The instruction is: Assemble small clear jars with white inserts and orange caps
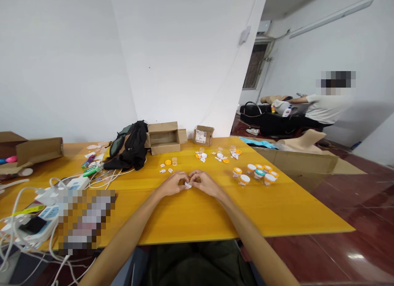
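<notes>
Near the middle of the yellow table (184,220), my left hand (174,184) and my right hand (203,182) meet over a small white piece (188,185). The fingers of both hands pinch it; its exact kind is too small to make out. Just beyond my left hand lie several small white pieces with dark marks (163,171), an orange lid (168,162) and a small clear cup (174,161). Farther back, more white pieces (219,156) lie with orange rings and clear cups. To the right of my hands stands a group of clear jars (244,179) with orange or teal lids.
Two open cardboard boxes (164,148) (203,136) stand at the back edge beside a black bag (135,144). Power strips (46,224), white cables and a blurred-out phone-like object (89,220) cover the left side. A person (328,107) sits at the far right.
</notes>
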{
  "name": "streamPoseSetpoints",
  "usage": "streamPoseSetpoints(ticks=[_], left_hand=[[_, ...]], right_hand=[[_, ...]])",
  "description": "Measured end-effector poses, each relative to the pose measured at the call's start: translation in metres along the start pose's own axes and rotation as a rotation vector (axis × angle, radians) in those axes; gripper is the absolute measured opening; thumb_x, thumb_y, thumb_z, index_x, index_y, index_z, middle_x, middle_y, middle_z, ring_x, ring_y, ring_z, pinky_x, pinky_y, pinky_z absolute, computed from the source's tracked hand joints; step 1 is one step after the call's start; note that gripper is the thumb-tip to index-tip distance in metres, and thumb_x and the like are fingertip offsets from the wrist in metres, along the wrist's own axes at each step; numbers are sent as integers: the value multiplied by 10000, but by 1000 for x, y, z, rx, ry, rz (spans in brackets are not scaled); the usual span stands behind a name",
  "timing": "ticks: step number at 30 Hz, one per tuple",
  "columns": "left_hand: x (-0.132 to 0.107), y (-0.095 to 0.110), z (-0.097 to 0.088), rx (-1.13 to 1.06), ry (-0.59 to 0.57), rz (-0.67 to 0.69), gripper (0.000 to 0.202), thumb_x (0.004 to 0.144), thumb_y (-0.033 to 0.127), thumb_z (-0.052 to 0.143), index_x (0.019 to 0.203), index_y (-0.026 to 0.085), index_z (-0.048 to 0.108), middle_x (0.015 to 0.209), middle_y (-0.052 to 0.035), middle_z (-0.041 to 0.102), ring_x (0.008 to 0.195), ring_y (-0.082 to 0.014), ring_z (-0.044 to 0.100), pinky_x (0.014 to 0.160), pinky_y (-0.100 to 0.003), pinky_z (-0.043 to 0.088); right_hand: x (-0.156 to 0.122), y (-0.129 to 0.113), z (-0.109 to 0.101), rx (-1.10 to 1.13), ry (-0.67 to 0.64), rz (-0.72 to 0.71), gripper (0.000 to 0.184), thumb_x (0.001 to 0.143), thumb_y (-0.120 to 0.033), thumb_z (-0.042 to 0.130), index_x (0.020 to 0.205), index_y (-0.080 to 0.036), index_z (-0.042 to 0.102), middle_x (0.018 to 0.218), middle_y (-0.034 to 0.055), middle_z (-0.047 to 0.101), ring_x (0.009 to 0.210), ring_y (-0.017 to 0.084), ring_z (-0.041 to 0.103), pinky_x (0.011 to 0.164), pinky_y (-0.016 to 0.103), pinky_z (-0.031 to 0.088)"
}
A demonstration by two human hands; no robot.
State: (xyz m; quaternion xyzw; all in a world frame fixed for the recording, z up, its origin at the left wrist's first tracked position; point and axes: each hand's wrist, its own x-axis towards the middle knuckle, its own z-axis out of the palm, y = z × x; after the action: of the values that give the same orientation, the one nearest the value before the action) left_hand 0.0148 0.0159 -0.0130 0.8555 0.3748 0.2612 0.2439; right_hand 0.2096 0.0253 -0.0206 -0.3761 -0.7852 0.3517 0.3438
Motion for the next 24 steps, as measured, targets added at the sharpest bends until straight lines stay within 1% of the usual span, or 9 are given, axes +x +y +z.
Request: streamPoseSetpoints(ticks=[6, 10, 14, 20, 24], left_hand=[[1, 0, 0, 3, 10, 5, 43, 804, 233, 671, 799, 195, 651, 876, -20, 636, 901, -187, 570, 893, -324, 427], [1, 0, 1, 5, 17, 2, 42, 780, 196, 687, 800, 191, 651, 881, -21, 633, 907, -189, 566, 877, -319, 433], [0, 1, 0, -6, 11, 2, 34, 788, 194, 678, 806, 189, 650, 899, -26, 643, 921, -192, 570, 898, -326, 426], [-1, 1, 0, -19, 5, 3, 45, 792, 217, 677, 819, 190, 653, 921, -29, 649, 931, -194, 572, 901, -329, 428], [0, 0, 1, -20, 11, -3, 39, 789, 213, 678, 807, 192, 650, 892, -28, 646, 905, -193, 574, 891, -335, 435]], right_hand=[[2, -4, 0, -75, -6, 9, 122, 734, -120, 671, 635, -188, 693, 961, 58, 660, 907, 198, 636, 837, 318, 484], [6, -9, -4, -182, -65, -14, 120, 726, -101, 685, 646, -190, 692, 941, 56, 665, 909, 201, 633, 849, 320, 470], [7, -12, -8, -266, -114, -34, 118, 740, -95, 678, 678, -194, 695, 921, 55, 671, 919, 209, 629, 833, 318, 465], [3, -12, -6, -239, -92, -53, 115, 766, -128, 661, 684, -198, 702, 937, 54, 685, 914, 208, 640, 837, 314, 469], [3, -10, -2, -302, -49, -23, 122, 743, -124, 664, 670, -216, 695, 912, 41, 690, 863, 200, 644, 758, 287, 465]])
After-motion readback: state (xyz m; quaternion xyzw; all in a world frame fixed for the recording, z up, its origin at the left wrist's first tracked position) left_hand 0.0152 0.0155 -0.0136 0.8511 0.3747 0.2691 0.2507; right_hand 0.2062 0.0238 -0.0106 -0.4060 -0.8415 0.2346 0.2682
